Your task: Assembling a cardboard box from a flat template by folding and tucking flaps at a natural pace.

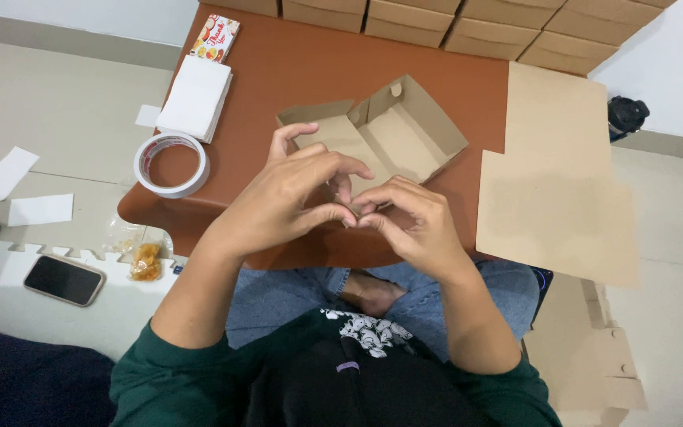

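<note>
A half-folded brown cardboard box (405, 130) lies open on the low brown table (278, 71), its flaps standing up. My left hand (290, 194) and my right hand (409, 221) meet at the box's near edge, fingertips pinched together on a cardboard flap there. The flap itself is mostly hidden under my fingers.
A roll of white tape (171, 164) sits at the table's left corner, a stack of white sheets (195, 96) and a small printed card (216, 37) behind it. Flat cardboard blanks (555, 182) lie to the right, folded boxes (468, 24) stacked at the back. A phone (63, 278) and snack bag (145, 261) lie on the floor.
</note>
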